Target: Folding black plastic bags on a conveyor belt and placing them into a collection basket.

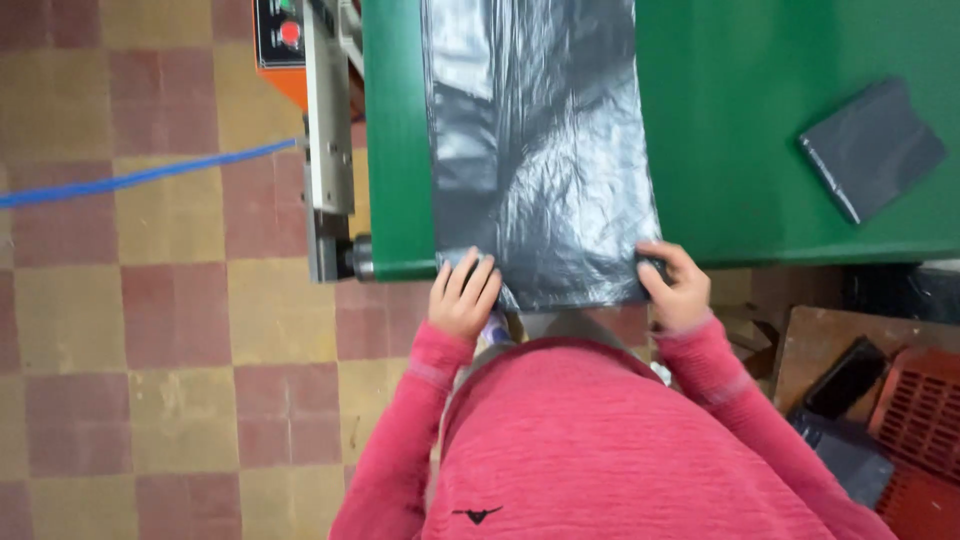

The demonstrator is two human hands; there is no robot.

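A long sheet of dark grey plastic film (545, 150) lies flat on the green table (760, 120) and runs from the far edge down to the near edge. My left hand (463, 293) grips its near left corner at the table's edge. My right hand (675, 285) holds the near right corner, fingers curled over the film. Both sleeves are pink-red.
A folded stack of grey plastic bags (872, 148) lies on the table's right. A machine with an orange panel and metal frame (318, 130) stands left of the table, with a blue cable (140, 178) over the checkered floor tiles. Red crates (915, 420) and dark bags sit at lower right.
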